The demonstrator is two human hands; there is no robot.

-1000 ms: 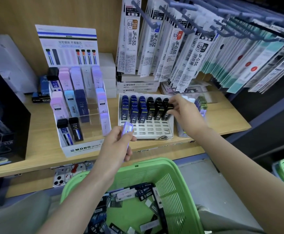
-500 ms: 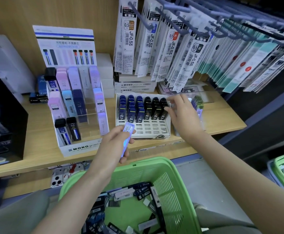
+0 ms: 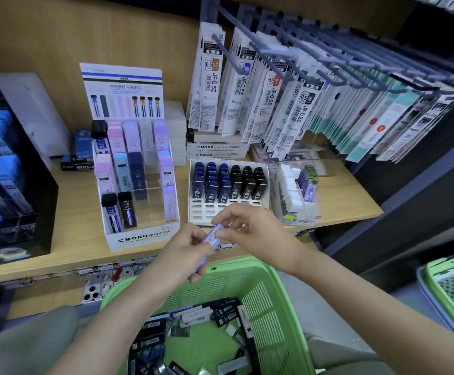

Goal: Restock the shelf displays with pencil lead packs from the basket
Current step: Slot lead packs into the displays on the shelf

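My left hand [image 3: 185, 253] grips a slim lilac pencil lead pack [image 3: 211, 240] above the green basket [image 3: 269, 301]. My right hand [image 3: 252, 226] has come in from the right and pinches the pack's upper end with finger and thumb. Both hands hover in front of the shelf edge. The basket below holds several loose lead packs [image 3: 207, 320], dark and white. On the shelf stand the white MONO tiered display [image 3: 142, 236] with pastel and black packs, and a white tray [image 3: 229, 212] of blue and black lead cases.
A small box [image 3: 298, 196] of white and purple packs sits right of the tray. Refill packs hang on pegs [image 3: 274, 85] above. A black display [image 3: 9, 185] stands at the left. A second green basket [image 3: 452, 288] is at the right edge. Wooden shelf [image 3: 74, 212].
My right hand left the tray of black cases and moved down and left to the lilac pack. My left hand kept holding the pack and stayed over the basket.
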